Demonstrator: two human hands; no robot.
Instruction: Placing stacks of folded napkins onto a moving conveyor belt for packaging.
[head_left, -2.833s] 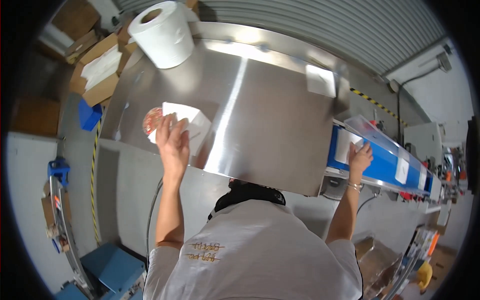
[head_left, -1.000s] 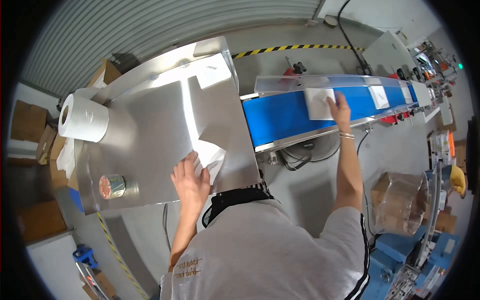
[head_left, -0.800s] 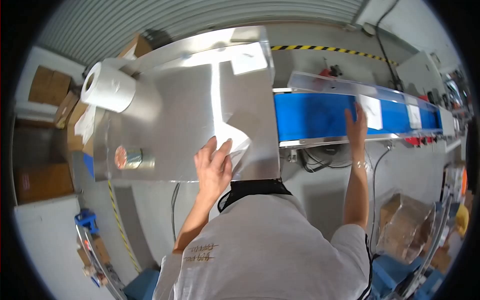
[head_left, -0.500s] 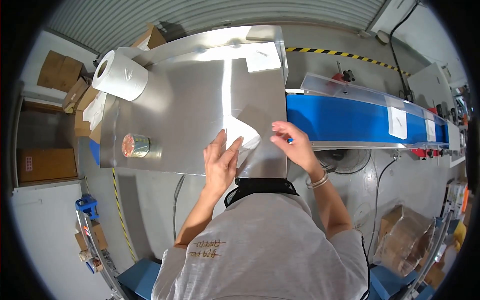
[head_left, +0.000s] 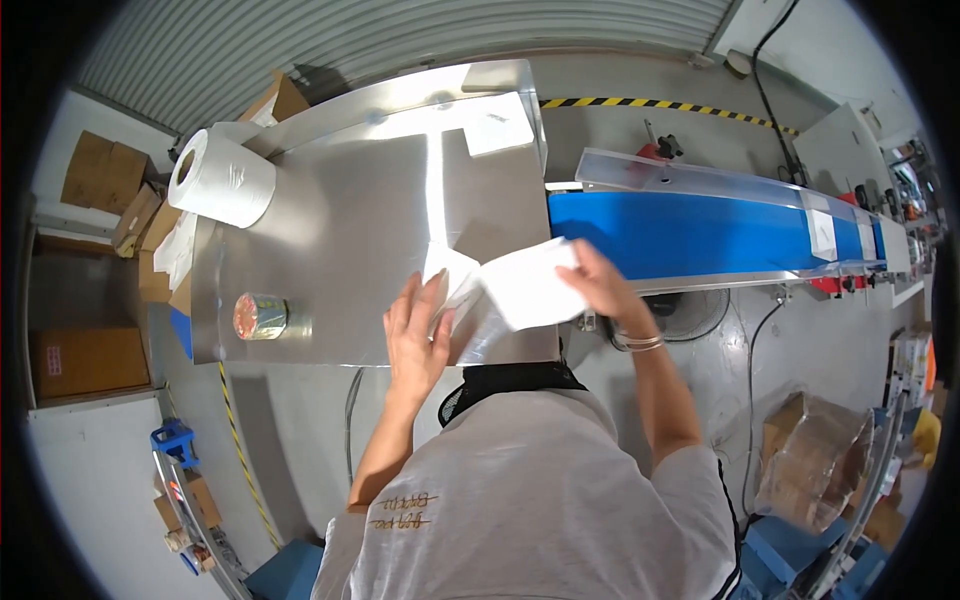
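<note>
My right hand pinches one flat white sheet, paper or a pouch, by its right edge. That sheet is tilted above the near right part of the metal table. On its left, my left hand holds a small bunch of similar white sheets between thumb and fingers. The two lots lie close to each other, and I cannot tell whether they touch. Farther left on the table stands a roll of printed tape.
A big white roll sits at the table's far left corner. Another white sheet lies at the far right. A blue conveyor belt with a clear guard runs off rightward, carrying white sheets. Below the belt stands a fan.
My right hand, empty before, now grips a white sheet, apart from the bunch in my left hand. The white sheets on the belt sit farther right relative to the belt's near end.
</note>
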